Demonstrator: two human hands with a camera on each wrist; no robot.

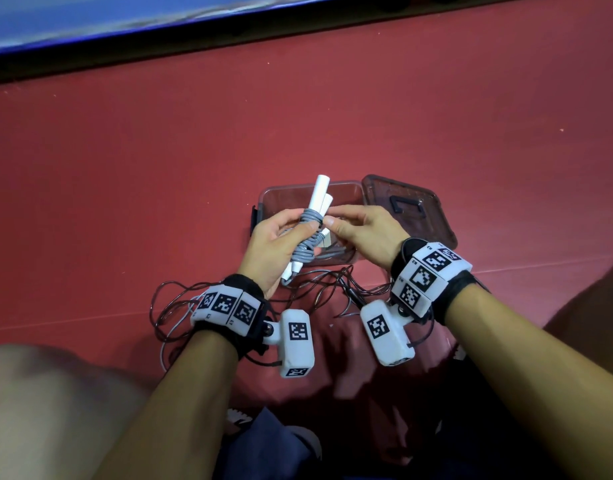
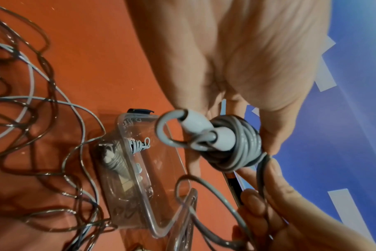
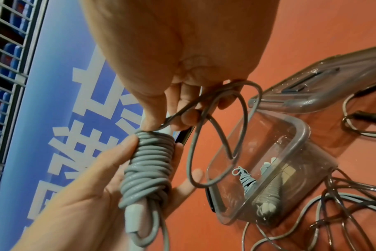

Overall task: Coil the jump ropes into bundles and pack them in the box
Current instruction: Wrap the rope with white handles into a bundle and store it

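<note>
centre frame, we see our left hand (image 1: 274,245) gripping the grey jump rope bundle (image 1: 66,233) wound round its white handles; right hand (image 1: 364,233) pinches the loose rope end beside it. behind them: clear box (image 1: 346,192) holding another bundle (image 3: 246,180), lid (image 1: 412,206) at right.

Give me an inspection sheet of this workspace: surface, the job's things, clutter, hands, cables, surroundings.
Surface: red floor.
Job's things: grey rope bundle wound round its white handles, one loop of it not yet wound; clear box open, with a coiled rope inside; lid lying beside the box.
Clutter: nothing seen.
Hands: left hand grips the bundle; right hand pinches the loop.
Cables: loose ropes tangled on the floor near the wrists.
Surroundings: blue banner along the floor's far edge.
</note>
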